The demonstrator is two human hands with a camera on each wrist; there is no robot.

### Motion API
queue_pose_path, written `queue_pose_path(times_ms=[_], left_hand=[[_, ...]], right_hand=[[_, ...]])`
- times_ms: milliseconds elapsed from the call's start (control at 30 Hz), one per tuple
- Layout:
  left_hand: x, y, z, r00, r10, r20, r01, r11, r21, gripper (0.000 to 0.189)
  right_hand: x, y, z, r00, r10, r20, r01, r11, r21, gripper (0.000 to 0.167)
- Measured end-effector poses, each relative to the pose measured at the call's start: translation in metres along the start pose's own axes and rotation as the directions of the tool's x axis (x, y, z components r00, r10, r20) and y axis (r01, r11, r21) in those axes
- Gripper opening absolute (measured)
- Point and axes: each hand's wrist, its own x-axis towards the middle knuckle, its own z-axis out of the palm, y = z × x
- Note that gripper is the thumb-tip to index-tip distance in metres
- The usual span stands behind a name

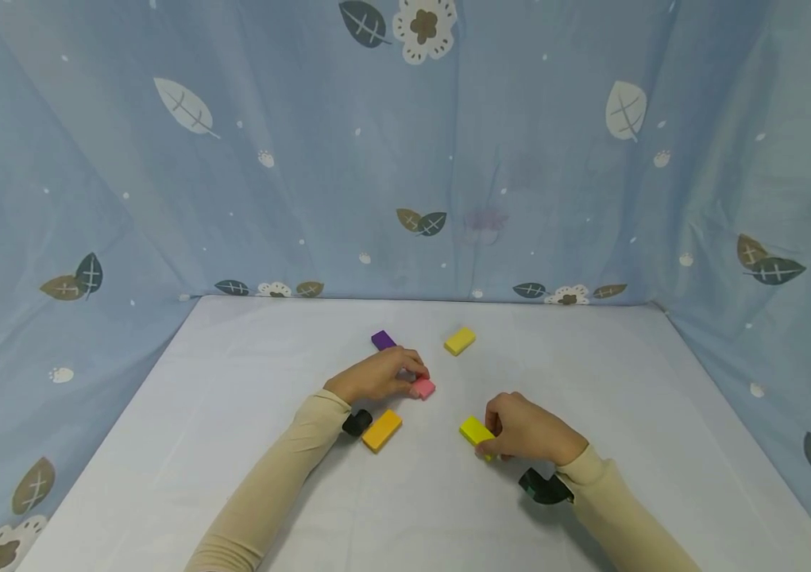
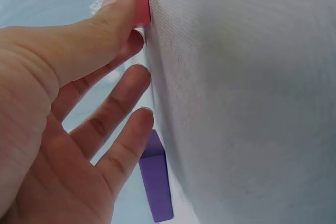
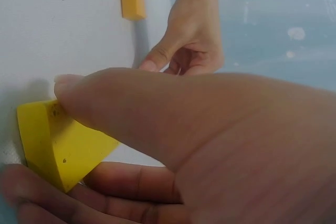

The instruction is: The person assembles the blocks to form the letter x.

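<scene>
A small pink block (image 1: 424,388) lies on the white table, pinched between the thumb and fingers of my left hand (image 1: 380,375). In the left wrist view the thumb presses the side of this pink block (image 2: 140,3), while the other fingers spread loosely below. My right hand (image 1: 530,429) grips a bright yellow block (image 1: 476,431) lying on the table. The right wrist view shows the thumb on one edge of that yellow block (image 3: 73,145) and fingers on the opposite side.
Just beyond my left hand lies a purple block (image 1: 383,340). A paler yellow block (image 1: 460,341) is farther back, right of it. An orange block (image 1: 382,431) sits near the left wrist's black camera (image 1: 357,423). Patterned blue cloth (image 1: 348,175) rises behind the white table (image 1: 405,516).
</scene>
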Motion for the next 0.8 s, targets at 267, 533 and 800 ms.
queue_pose_path(times_ms=[267, 533, 800], left_hand=[[-0.0018, 0.0022, -0.0014, 1.000, -0.012, 0.000, 0.012, 1.000, -0.003, 0.031], [-0.0016, 0.0025, -0.0018, 1.000, -0.009, 0.001, 0.009, 1.000, 0.010, 0.030], [-0.0011, 0.0030, -0.0026, 1.000, -0.013, 0.006, 0.013, 1.000, 0.016, 0.031]], right_hand=[[-0.0001, -0.0002, -0.0002, 1.000, -0.004, -0.003, 0.004, 1.000, -0.014, 0.024], [0.0019, 0.0014, 0.0008, 1.000, -0.004, -0.014, 0.004, 1.000, -0.021, 0.024], [0.0042, 0.0016, 0.0021, 0.999, 0.003, -0.039, -0.004, 0.999, -0.033, 0.025]])
